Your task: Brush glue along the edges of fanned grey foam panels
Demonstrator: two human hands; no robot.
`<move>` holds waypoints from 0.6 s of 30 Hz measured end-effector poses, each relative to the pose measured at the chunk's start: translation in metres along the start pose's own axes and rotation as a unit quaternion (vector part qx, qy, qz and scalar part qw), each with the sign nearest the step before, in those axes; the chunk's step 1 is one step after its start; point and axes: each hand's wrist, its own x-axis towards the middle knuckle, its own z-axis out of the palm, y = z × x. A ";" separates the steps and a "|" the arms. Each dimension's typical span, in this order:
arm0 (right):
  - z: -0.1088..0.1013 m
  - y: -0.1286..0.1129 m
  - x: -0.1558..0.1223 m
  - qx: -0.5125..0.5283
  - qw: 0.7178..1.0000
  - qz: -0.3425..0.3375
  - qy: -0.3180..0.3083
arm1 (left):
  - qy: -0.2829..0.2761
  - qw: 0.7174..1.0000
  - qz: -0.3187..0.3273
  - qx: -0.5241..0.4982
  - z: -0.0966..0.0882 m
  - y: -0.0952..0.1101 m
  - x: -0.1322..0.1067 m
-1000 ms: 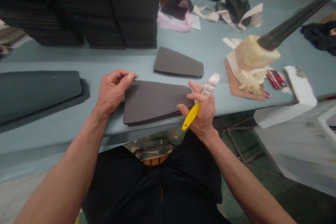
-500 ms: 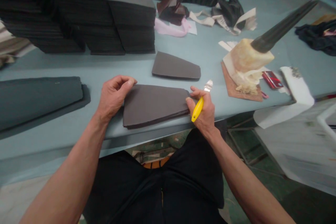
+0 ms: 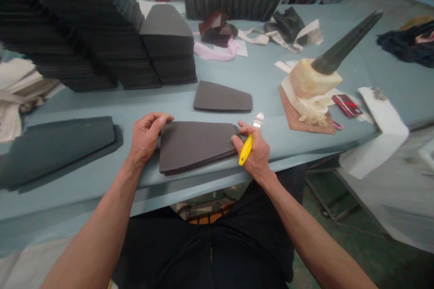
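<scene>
A stack of dark grey tapered sheets (image 3: 198, 144) lies near the table's front edge, wide end to the left. My left hand (image 3: 146, 137) is closed at its far left corner, thumb and fingers pinched on the edge of the sheets. Tucked in my right hand (image 3: 259, 153) is a small brush (image 3: 246, 149) with a yellow handle and a pale, silvery head that points away from me. The thumb and forefinger of that hand also touch the narrow right end of the stack. Just behind lies a smaller pile of similar sheets (image 3: 222, 96).
Tall stacks of dark pieces (image 3: 169, 49) rise at the back left. Dark green panels (image 3: 64, 149) lie on the left. On the right, a dark cone-shaped piece (image 3: 346, 45) leans from a yellowish block (image 3: 313, 79), beside a red box (image 3: 347, 105). Cloth scraps (image 3: 217, 49) lie behind.
The view has tilted up slightly, so the things appear lower or shifted left. Both hands keep the same hold at the ends of the stack, and the brush stays in my right hand.
</scene>
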 end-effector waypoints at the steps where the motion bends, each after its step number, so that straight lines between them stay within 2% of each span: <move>1: 0.001 0.000 0.000 0.003 1.000 -0.001 0.002 | 0.001 1.000 -0.001 0.002 0.000 0.000 0.000; 13: -0.001 -0.010 -0.001 0.007 1.000 -0.017 0.003 | 0.016 0.999 -0.034 0.008 -0.007 -0.005 0.000; 18: -0.005 -0.014 0.000 0.016 0.999 -0.028 0.004 | 0.007 0.999 -0.045 0.002 -0.012 -0.003 0.009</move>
